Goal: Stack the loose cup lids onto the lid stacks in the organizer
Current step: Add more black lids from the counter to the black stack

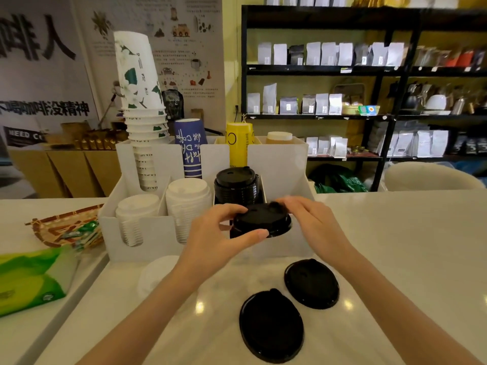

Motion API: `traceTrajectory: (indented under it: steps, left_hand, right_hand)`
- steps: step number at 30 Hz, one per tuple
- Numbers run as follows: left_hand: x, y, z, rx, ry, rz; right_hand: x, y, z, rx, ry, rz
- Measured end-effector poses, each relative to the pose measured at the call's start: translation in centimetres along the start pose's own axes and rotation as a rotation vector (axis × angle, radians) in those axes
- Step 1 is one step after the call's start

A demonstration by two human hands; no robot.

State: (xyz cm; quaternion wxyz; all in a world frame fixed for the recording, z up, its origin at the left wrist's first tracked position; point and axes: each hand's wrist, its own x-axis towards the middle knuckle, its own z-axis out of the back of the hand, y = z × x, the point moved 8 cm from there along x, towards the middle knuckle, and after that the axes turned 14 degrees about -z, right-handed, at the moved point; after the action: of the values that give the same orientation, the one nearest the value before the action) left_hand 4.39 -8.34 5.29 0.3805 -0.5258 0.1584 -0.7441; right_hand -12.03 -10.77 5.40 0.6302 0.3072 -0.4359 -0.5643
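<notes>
A white organizer (147,233) stands on the counter with two white lid stacks (137,209) (188,196) and a black lid stack (235,185). Both hands hold one black lid (259,219) over the front right compartment, in front of the black stack. My left hand (218,233) pinches its left and front rim; my right hand (311,219) touches its right rim. Two loose black lids (312,283) (271,325) lie on the counter near me. A loose white lid (155,275) lies partly hidden under my left forearm.
Stacked paper cups (142,101), a blue cup stack (191,148) and a yellow cup stack (238,143) rise from the organizer's back row. A woven basket (66,227) and a green tissue pack (29,277) sit at the left. Black shelving (369,75) stands behind.
</notes>
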Motion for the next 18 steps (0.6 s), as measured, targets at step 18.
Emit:
traceTrajectory:
  steps: [18]
  left_hand:
    - [8.7, 3.5, 3.1, 0.1, -0.118, -0.072]
  right_hand:
    - [7.5, 3.4, -2.9, 0.336, 0.101, 0.072]
